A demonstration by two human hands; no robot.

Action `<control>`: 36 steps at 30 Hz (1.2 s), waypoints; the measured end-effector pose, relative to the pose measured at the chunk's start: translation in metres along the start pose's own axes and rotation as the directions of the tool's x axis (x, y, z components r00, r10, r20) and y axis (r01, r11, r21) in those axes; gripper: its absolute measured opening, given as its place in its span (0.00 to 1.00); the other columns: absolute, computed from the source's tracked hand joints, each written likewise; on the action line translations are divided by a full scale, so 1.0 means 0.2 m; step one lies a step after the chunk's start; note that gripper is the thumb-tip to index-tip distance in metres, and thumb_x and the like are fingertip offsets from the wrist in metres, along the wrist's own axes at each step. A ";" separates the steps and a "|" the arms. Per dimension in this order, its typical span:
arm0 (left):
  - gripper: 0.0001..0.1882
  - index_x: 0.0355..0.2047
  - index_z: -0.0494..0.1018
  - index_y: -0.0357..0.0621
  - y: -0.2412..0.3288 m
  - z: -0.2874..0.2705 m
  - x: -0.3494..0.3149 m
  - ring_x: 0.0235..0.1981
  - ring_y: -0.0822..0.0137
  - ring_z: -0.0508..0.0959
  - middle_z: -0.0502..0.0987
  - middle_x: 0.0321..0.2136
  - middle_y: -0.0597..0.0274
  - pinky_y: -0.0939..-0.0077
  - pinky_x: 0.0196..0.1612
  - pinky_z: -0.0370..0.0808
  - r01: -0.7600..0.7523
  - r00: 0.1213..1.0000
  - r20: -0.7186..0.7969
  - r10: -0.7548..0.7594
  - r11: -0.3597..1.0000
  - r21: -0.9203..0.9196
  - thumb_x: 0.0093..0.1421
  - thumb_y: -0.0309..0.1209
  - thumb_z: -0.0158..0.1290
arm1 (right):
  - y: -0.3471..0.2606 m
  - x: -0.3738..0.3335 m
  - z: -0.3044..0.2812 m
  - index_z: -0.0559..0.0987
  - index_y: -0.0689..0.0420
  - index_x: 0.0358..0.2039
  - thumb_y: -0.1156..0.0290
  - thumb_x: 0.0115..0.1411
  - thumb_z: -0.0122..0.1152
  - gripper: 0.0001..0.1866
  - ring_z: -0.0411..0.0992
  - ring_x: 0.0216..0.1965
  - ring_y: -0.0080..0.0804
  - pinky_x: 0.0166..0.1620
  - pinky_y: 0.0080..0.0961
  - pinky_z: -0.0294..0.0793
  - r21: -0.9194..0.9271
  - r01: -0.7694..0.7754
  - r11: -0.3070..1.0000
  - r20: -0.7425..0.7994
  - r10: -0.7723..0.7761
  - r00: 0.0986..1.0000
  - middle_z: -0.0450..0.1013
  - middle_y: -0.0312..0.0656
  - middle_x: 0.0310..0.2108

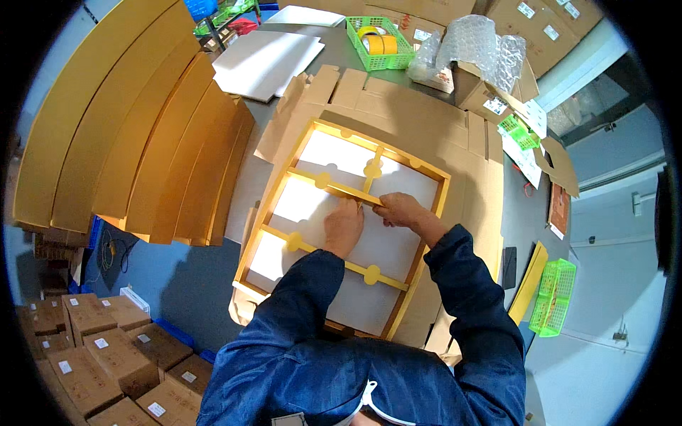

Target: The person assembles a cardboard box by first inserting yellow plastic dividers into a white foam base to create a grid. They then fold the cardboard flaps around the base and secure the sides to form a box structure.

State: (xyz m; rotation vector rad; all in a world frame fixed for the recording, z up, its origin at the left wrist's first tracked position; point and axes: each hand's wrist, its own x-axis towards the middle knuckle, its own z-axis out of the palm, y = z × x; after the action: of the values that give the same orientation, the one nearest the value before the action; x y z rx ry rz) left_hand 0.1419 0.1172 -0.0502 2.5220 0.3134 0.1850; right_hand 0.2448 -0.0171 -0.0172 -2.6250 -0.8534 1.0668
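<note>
A shallow yellow box (pixel 444 188) with a white inside lies tilted on flattened cardboard in front of me. Yellow divider strips with rounded tabs cross it. My right hand (pixel 403 211) is closed in a pinch on the upper cross divider (pixel 341 187), right of the box's middle. Just left of it, my left hand (pixel 344 227) has its fingers closed at the same divider, from the near side; its fingertips are partly hidden. A short divider (pixel 374 168) runs from there to the far wall. Nearer me, a lower cross divider (pixel 320 250) spans the box, partly behind my left wrist.
Tall yellow box pieces (pixel 142 128) stand stacked at left. Flattened cardboard (pixel 419 106) covers the table. A green basket (pixel 380 60) with tape rolls, bubble wrap (pixel 469 42) and white sheets (pixel 266 60) lie at the back. At right are a phone (pixel 509 268) and another green basket (pixel 553 298).
</note>
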 end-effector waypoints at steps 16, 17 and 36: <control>0.16 0.31 0.73 0.37 -0.01 -0.03 0.06 0.33 0.48 0.75 0.75 0.31 0.47 0.55 0.37 0.71 0.112 0.977 0.178 -0.116 0.993 0.029 0.56 0.40 0.52 | -0.03 -0.02 0.03 0.77 0.60 0.30 0.56 0.60 0.45 0.19 0.75 0.30 0.46 0.39 0.39 0.73 -0.173 0.082 0.981 -0.188 -0.115 0.975 0.76 0.47 0.24; 0.17 0.31 0.74 0.36 -0.04 -0.02 0.08 0.33 0.47 0.75 0.75 0.30 0.47 0.55 0.37 0.71 0.121 0.956 0.261 -0.131 0.991 0.054 0.56 0.41 0.52 | -0.03 -0.03 0.02 0.77 0.60 0.31 0.56 0.60 0.45 0.19 0.75 0.30 0.45 0.39 0.39 0.73 -0.169 0.077 0.983 -0.162 -0.105 0.981 0.76 0.46 0.23; 0.19 0.37 0.72 0.34 -0.13 -0.07 0.11 0.35 0.51 0.76 0.76 0.31 0.46 0.62 0.38 0.72 0.178 0.920 0.380 -0.093 0.965 -0.195 0.52 0.39 0.56 | -0.07 -0.07 0.06 0.78 0.59 0.31 0.61 0.58 0.49 0.15 0.75 0.33 0.48 0.38 0.39 0.74 -0.171 0.026 0.985 -0.329 -0.082 0.941 0.76 0.50 0.30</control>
State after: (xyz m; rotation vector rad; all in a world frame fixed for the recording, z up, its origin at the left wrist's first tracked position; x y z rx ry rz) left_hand 0.1559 0.1510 -0.0515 2.2387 0.2950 -0.2919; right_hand 0.2219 -0.0142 -0.0135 -2.7823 -0.9608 0.5280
